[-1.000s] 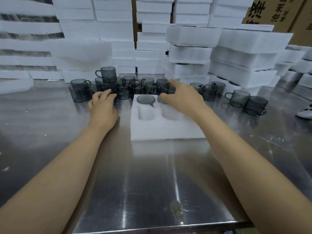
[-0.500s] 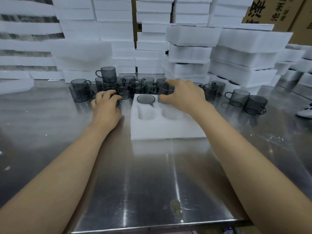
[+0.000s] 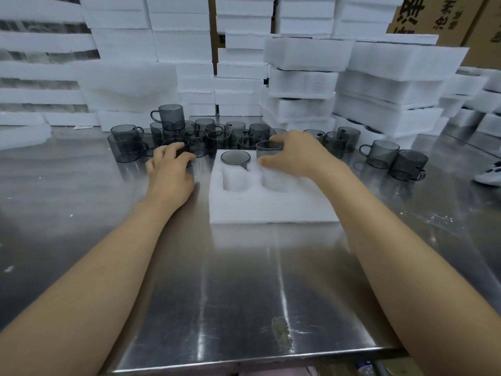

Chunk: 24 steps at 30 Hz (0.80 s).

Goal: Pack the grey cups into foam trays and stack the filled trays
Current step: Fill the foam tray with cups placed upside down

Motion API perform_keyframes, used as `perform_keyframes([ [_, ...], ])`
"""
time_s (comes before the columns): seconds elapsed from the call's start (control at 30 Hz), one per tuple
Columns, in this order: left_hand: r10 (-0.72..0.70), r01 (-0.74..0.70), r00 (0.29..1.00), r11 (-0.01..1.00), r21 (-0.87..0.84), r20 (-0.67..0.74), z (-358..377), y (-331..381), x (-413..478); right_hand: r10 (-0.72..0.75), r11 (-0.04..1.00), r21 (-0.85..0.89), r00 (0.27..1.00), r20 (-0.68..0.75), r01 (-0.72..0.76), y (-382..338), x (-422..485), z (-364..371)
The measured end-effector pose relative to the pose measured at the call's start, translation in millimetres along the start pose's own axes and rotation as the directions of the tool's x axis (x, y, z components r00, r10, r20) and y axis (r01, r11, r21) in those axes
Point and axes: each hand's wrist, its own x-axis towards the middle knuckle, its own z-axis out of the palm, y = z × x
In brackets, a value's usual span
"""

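Observation:
A white foam tray lies on the steel table in front of me. One grey cup sits sunk in its far-left pocket. My right hand grips a second grey cup at the tray's far-right pocket; the cup stands higher than the seated one. The two nearer pockets hold nothing. My left hand is left of the tray, its fingers curled around a grey cup at the front of a cluster of several loose grey cups.
Two more cups stand apart at the right. Stacks of white foam trays rise behind the cups and at the right. Cardboard boxes are at the top right. The table's front edge is near me.
My right hand has brought a cup back from the cluster to the tray's far-right pocket. My left hand has curled its fingers around a cup at the cluster's front.

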Motion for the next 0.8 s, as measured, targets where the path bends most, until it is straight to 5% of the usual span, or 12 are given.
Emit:
perform_keyframes([
  [0.1, 0.002, -0.002, 1.000, 1.000, -0.010, -0.005, -0.4, 0.9, -0.1, 0.043, 0.930, 0.361, 0.995, 0.090, -0.073, 17.3, 0.5, -12.8],
  [0.17, 0.000, 0.000, 1.000, 1.000, -0.016, -0.006, -1.0, 1.7, -0.6, 0.056, 0.887, 0.452, 0.993, 0.108, -0.099, 26.1, 1.6, -13.7],
  [0.43, 0.012, -0.014, 0.999, 0.998, -0.062, -0.035, -2.2, 3.9, -1.8, 0.032, 0.992, 0.114, 0.993, 0.115, -0.045, 32.5, 13.6, 1.2],
  [0.67, 0.040, -0.060, 0.989, 0.988, -0.140, -0.144, -4.0, 8.8, 0.8, -0.092, 0.974, 0.223, 0.976, 0.198, 0.047, 36.7, 8.1, -1.4],
  [0.8, -0.126, 0.122, 0.992, 0.982, -0.145, -0.021, -0.9, 7.8, 2.9, -0.080, 0.966, 0.255, 0.982, 0.171, 0.035, 45.5, 1.8, -10.6],
])
